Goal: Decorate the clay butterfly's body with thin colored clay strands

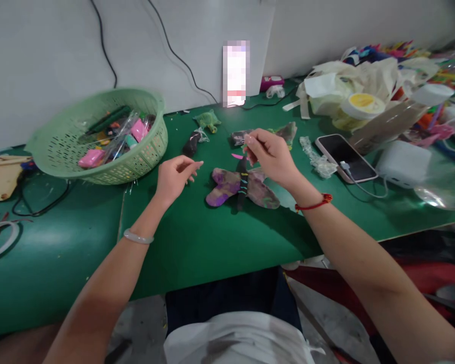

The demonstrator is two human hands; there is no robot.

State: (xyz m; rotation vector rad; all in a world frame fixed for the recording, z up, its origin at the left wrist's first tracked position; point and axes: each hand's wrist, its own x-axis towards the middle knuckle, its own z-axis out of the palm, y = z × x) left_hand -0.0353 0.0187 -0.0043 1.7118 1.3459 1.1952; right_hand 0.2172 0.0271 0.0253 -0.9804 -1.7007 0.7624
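Green workbench (212, 247) stretching along white wall (53, 55), green basket (151, 146) sitting at left. Clay butterfly (242, 189) lying between both hands, right hand (269, 156) pinching something too small to tell just above it, left hand (176, 177) hovering half-open beside it.

Pale bangle (138, 236) (left wrist), red bracelet (314, 203)

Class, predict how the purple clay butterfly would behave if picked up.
The clay butterfly is probably soft and floppy, since its wings look thin and hand-moulded. It may tear where they meet the narrow dark body. Lying flat, it seems unlikely to roll.
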